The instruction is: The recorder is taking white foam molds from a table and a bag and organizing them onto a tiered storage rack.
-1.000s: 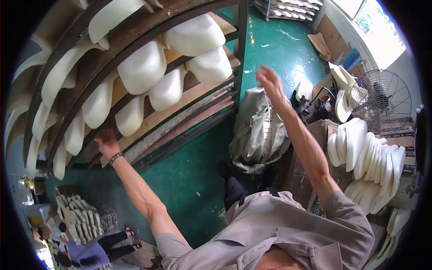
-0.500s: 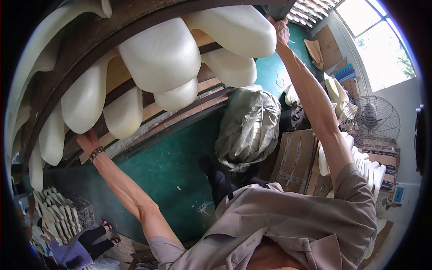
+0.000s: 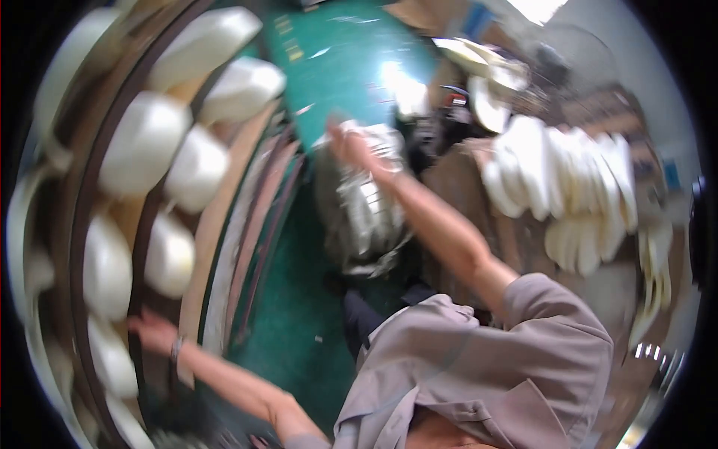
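Vs half a second ago: right hand is off the rack's end, now well right of it, overlapping the grey bundle in view. Camera swung: rack runs steeply down the left. Right of rack, forearm no longer covers white stack.

No lettering, number or label can be read, as blur runs across the whole view. The small blue patch on the pale wall at the right and the blue piece near the top edge show only as colour, without legible print. Yellow marks on the green floor are too smeared to make out.
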{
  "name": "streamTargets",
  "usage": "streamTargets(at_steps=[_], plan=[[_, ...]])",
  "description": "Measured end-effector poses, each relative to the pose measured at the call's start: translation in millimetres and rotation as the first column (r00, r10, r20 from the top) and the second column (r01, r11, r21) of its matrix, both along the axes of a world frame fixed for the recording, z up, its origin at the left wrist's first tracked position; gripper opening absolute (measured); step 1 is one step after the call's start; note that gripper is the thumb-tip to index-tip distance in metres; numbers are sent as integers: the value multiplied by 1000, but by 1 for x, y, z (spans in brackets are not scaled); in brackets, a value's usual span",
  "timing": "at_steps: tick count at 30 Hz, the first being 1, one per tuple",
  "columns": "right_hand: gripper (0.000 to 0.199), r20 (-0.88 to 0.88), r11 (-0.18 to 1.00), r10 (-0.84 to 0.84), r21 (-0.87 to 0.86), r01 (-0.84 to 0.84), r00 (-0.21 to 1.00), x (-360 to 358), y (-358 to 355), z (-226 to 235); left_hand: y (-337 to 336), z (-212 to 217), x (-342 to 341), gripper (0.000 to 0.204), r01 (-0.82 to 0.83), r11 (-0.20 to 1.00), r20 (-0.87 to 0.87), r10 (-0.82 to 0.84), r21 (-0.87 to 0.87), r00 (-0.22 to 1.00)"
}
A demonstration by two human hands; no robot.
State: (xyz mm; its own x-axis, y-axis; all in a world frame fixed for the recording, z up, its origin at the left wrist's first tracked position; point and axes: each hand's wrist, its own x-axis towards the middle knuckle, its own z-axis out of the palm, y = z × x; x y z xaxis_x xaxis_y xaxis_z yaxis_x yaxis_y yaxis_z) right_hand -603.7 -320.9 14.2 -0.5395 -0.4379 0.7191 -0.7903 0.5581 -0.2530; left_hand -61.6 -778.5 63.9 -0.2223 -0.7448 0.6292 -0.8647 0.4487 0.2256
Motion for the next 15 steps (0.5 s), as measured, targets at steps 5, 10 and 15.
streamTargets(at_steps=[5,10,15], plan=[[38,929,999,52,-47,-22,366,306,189,-132,-26,2,4,35,113,904,-28,-137,-413,990],[57,888,628,452,-253,736,-81,322,372,-79,-58,18,-21,50,392,869,-283,-475,-303,833],[87,587,-166,696,-428,888,413,278,470,-20,43,6,-82,60,638,769,-827,-383,-39,411]])
